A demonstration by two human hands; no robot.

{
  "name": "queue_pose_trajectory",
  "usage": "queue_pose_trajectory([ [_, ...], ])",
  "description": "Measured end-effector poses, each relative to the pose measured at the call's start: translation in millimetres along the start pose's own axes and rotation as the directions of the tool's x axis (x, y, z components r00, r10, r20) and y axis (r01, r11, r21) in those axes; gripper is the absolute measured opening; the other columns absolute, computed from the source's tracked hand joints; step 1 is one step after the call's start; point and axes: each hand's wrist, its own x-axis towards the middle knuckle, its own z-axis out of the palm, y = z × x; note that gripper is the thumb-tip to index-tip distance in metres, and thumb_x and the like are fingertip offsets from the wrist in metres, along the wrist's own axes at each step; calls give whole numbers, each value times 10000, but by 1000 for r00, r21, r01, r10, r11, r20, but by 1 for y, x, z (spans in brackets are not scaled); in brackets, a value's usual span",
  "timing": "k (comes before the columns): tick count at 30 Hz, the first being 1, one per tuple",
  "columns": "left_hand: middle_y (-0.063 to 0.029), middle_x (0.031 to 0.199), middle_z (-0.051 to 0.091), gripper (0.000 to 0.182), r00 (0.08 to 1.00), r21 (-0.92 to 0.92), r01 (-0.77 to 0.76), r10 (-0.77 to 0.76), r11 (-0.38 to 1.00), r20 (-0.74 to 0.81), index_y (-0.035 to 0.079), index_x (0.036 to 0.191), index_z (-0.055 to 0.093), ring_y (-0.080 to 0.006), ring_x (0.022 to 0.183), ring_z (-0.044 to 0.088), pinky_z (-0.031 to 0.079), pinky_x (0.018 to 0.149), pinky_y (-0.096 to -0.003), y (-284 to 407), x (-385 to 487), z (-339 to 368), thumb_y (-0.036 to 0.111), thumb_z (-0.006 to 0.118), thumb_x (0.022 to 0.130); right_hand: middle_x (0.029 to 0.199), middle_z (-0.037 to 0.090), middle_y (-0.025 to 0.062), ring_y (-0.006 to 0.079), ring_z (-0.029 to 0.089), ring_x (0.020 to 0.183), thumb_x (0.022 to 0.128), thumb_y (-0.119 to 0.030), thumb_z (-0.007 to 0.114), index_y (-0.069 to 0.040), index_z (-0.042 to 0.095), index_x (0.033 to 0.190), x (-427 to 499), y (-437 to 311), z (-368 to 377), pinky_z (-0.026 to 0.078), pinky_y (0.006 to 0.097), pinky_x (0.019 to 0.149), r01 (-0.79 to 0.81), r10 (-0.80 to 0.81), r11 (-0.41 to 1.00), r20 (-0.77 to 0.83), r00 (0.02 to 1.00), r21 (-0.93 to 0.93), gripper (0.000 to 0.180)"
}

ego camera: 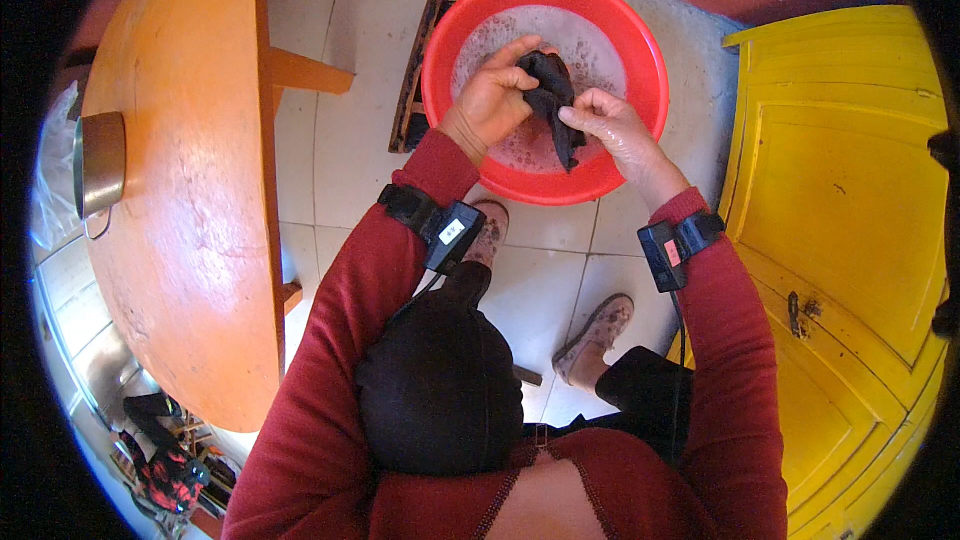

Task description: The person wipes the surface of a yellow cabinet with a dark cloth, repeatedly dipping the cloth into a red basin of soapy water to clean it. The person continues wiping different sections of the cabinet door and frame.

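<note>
A dark wet cloth item (551,90) is stretched between my two hands, above a red plastic basin (649,82). My left hand (495,94) grips its upper left part, thumb on top. With thumb and fingers, my right hand (619,131) pinches its right edge and looks wet. The lower end of the cloth hangs down in a point over the basin. Soapy water (517,22) with bubbles and foam lies in the basin. Exactly what garment the cloth is, I cannot tell.
An orange wooden table (187,202) on the left carries a metal cup (103,161). To the right stands a yellow wooden cabinet (840,165). A wooden stool or frame (416,82) sits partly beneath the basin on the tiled floor (544,229). A person (161,457) appears at lower left.
</note>
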Motion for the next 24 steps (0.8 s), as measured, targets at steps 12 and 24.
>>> queue_pose_trajectory([
  [12,-258,1398,543,627,998,122,39,-34,992,-48,34,1402,466,-395,1303,544,443,1139,-498,8,-4,2,-120,472,794,991,655,52,155,657,906,890,12,730,-62,538,1188,6,3,7,543,277,782,219,-257,951,-161,953,-218,362],
  [24,-168,1430,546,342,896,824,75,400,-562,191,141,1235,717,-355,1311,516,414,1087,-495,12,-2,-35,144,666,897,1078,690,163,291,711,865,964,-166,642,-46,620,1206,22,7,-21,571,417,772,-86,-216,520,-228,949,-850,272],
])
